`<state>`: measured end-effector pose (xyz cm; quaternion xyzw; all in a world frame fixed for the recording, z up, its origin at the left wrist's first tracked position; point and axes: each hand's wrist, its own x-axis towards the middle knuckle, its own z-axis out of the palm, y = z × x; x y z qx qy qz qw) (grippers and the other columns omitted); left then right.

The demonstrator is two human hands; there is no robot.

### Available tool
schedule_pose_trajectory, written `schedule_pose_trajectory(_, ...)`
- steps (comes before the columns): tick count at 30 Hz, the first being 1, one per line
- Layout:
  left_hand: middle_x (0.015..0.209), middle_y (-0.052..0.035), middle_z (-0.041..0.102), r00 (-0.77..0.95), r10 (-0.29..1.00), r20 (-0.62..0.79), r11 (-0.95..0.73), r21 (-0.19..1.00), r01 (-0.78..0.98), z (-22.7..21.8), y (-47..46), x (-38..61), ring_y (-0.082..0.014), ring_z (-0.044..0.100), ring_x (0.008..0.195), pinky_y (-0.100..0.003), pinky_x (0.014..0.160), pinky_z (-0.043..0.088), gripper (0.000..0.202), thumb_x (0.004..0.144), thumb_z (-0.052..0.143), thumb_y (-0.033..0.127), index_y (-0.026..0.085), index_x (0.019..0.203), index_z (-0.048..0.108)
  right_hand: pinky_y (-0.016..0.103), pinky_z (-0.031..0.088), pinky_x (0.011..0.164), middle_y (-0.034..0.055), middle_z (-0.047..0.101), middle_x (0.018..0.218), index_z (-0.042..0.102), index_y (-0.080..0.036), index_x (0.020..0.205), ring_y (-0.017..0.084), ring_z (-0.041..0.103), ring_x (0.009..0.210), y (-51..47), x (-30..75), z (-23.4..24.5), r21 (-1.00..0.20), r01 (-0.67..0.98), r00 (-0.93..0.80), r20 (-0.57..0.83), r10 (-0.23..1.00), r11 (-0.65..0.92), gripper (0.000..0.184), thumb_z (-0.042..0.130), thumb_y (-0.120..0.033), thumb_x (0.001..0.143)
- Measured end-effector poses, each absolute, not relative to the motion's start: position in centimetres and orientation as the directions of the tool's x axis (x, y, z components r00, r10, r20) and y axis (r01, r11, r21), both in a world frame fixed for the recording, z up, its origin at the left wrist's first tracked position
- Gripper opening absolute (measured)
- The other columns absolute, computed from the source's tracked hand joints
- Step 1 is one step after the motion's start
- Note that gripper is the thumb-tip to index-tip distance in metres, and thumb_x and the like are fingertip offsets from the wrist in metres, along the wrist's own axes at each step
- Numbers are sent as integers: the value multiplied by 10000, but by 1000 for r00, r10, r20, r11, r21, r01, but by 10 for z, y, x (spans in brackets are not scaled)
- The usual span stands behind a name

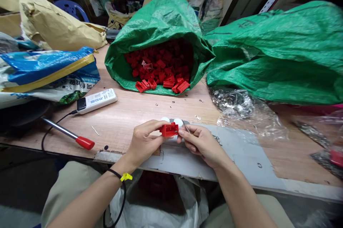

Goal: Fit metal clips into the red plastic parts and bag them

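Note:
My left hand [144,141] is closed on a small red plastic housing [169,130], held above the table's front edge with its hollow side towards me. On the other side, my right hand [199,142] pinches a thin metal tool [185,126] that looks like tweezers; its exact kind is hard to make out. The right fingertips are at the housing's right end. Just behind the housing lie two white round pieces [178,122], partly hidden. Under both hands is a grey sheet [241,154], with small metal parts [216,138] beside my right hand.
A green sack [160,17] lies open with many red housings [163,65] inside. Another green sack [278,49] and a clear bag of metal parts [241,104] are at right. A cabled white device [97,100] and red-handled lever [85,142] lie left. Below is a white sack [193,196].

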<state>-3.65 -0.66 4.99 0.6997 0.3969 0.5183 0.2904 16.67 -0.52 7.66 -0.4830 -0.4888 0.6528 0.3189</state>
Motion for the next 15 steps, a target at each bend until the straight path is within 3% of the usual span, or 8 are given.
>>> schedule_pose_trajectory(4,1008,-40,785,193,820,539,-573,766,293,49,-6,-37,-167,734,897,-267,807,586,228,855,730,161,226,1073,751,220,180,401,-52,476,541,583,-191,726,64,306,428,-5,161,72,-961,97,-260,-274,926,-257,428,772,-574,755)
schedule_pose_trajectory(9,1006,-39,786,208,761,615,-647,692,319,51,-6,-37,-165,735,915,-274,830,585,245,857,711,112,228,1071,742,223,178,406,-62,445,578,553,-201,770,65,283,447,-7,157,67,-975,108,-234,-215,948,-195,410,740,-565,801)
schedule_pose_trajectory(15,1030,-37,781,214,725,655,-682,637,360,49,-7,-38,-176,734,947,-300,842,602,321,874,652,74,250,1133,724,241,239,420,-27,508,618,571,-201,773,90,358,473,-11,154,63,-979,168,-188,-149,971,-118,420,671,-603,846)
